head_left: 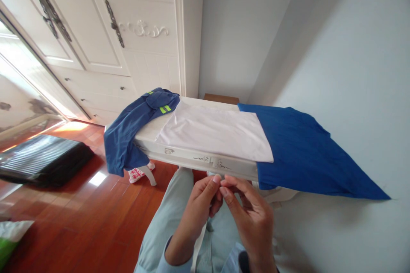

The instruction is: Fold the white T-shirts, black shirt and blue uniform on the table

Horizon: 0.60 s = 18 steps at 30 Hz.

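Note:
My left hand point(205, 198) and my right hand point(248, 207) meet fingertip to fingertip above my lap, just in front of the table's front edge. Both are pinched closed; anything between the fingertips is too small to make out. Beyond them a white cloth point(218, 130) lies flat on the white table point(156, 126), with slight wrinkles. A blue cloth point(294, 149) covers the table's right end and hangs past it. Over the left end drapes a dark blue garment point(128, 136) with yellow-green reflective strips.
White wardrobe point(150, 13) behind the table on the left; pale wall point(361, 94) at the right. On the wooden floor point(105, 230) lie a black ridged case point(48, 158), a red-and-white bag point(136, 174) under the table and a green-and-white bag point(11, 239).

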Each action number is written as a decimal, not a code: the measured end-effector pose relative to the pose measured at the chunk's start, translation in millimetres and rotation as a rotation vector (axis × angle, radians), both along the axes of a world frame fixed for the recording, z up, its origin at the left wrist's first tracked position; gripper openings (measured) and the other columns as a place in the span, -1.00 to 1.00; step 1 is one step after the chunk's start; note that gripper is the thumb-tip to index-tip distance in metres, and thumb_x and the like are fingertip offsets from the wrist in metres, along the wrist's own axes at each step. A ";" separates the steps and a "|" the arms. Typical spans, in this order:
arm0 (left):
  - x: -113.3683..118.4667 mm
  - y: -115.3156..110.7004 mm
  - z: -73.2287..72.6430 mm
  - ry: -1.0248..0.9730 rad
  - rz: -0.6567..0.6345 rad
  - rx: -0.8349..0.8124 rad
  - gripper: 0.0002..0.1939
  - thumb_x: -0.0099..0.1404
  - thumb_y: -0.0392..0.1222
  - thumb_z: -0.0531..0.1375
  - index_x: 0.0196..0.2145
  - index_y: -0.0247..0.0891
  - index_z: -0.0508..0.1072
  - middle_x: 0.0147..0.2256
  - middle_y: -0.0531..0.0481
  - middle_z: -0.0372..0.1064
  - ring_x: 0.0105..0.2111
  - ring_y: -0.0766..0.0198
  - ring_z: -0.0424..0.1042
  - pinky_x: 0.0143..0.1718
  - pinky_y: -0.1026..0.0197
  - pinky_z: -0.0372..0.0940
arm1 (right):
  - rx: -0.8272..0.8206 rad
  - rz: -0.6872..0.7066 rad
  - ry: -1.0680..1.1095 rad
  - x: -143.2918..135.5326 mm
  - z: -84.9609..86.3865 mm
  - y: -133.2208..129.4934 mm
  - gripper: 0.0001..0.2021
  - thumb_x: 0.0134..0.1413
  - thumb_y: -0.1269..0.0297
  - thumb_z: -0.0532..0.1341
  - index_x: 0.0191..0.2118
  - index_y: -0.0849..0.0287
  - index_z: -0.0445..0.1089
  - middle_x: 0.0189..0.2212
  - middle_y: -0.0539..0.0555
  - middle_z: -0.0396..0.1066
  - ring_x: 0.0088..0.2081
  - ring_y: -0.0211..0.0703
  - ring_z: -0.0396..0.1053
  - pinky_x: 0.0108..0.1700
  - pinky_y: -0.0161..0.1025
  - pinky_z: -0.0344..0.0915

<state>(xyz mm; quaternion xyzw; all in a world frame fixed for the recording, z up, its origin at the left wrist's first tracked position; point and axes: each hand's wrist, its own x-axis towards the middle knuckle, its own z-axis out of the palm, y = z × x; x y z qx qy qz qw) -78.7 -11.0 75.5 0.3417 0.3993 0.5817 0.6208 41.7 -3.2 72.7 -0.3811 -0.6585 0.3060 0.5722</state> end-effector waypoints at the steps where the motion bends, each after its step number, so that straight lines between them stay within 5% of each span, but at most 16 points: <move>1: 0.0 -0.2 -0.2 0.004 -0.001 -0.003 -0.42 0.24 0.32 0.22 -0.56 -0.27 0.26 -0.69 0.19 0.02 -0.70 0.51 -0.05 -0.65 0.33 -0.16 | 0.001 -0.008 -0.005 0.0 -0.3 0.0 -0.83 0.20 0.35 0.31 -0.10 0.10 0.58 -0.19 0.11 0.58 -0.13 -0.12 0.55 -0.04 -0.21 0.53; 18: 0.2 0.1 -2.2 0.054 0.008 0.006 -0.42 0.26 0.34 0.20 -0.53 -0.26 0.26 -0.69 0.20 0.00 -0.68 0.50 -0.07 -0.64 0.33 -0.17 | 0.122 -0.002 -0.069 -1.7 10.5 1.0 -0.81 0.18 0.43 0.32 -0.13 0.03 0.58 -0.22 0.02 0.59 -0.20 -0.19 0.56 -0.13 -0.31 0.54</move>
